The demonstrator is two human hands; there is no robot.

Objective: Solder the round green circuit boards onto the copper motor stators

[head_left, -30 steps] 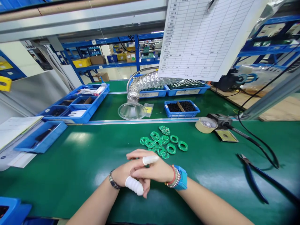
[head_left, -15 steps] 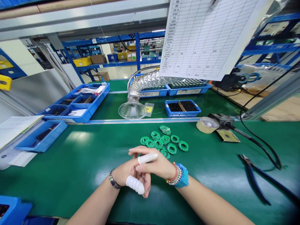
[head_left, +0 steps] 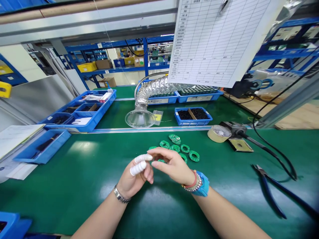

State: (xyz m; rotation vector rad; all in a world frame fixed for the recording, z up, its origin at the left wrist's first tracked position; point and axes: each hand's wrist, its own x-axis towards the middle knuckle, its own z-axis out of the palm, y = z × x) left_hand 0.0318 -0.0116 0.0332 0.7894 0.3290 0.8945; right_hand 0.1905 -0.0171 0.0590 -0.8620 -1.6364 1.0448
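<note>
Left hand half curled, two digits sheathed in white cots; whether anything is gripped cannot be told. Right hand held narrowly open beside it. Green ring boards scattered just beyond, partly hidden. Farther, black parts contained in a blue bin.

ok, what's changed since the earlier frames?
The hands uncrossed: left hand swung its two white-capped fingers up, right hand shifted rightward; they nearly meet. No item visibly taken or released. Visible green boards and pliers stayed put.
</note>
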